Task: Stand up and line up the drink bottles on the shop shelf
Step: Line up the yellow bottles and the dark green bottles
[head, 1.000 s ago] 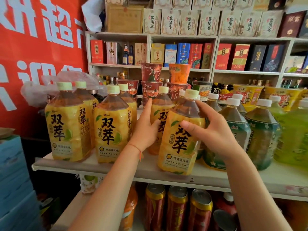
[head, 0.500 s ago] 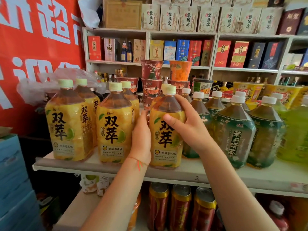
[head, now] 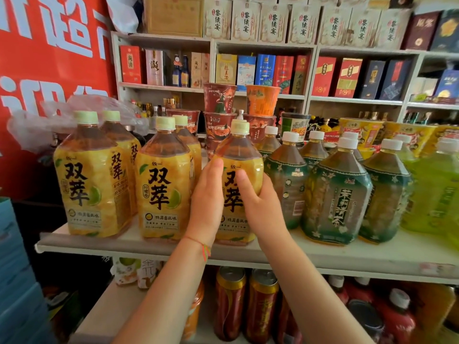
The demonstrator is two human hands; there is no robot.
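A yellow-labelled tea bottle [head: 239, 155] stands upright at the front of the white shelf [head: 347, 259]. My left hand [head: 208, 197] presses its left side and my right hand [head: 258, 202] wraps its right side and front. Two more yellow bottles [head: 164, 184] [head: 92, 180] stand upright to its left in the front row, with others behind them. To its right stand dark green tea bottles [head: 335, 194] and pale green bottles [head: 437, 184], all upright.
Stacked noodle cups [head: 219, 100] stand behind the bottles. A lower shelf holds red cans [head: 229, 301] and red bottles. Boxed liquor fills the back wall shelves [head: 347, 75]. A red banner [head: 49, 58] hangs left, and blue crates [head: 17, 281] sit at the lower left.
Both hands slid the held yellow bottle left and stood it straight, level with the other front-row yellow bottles. The view also shifted slightly.
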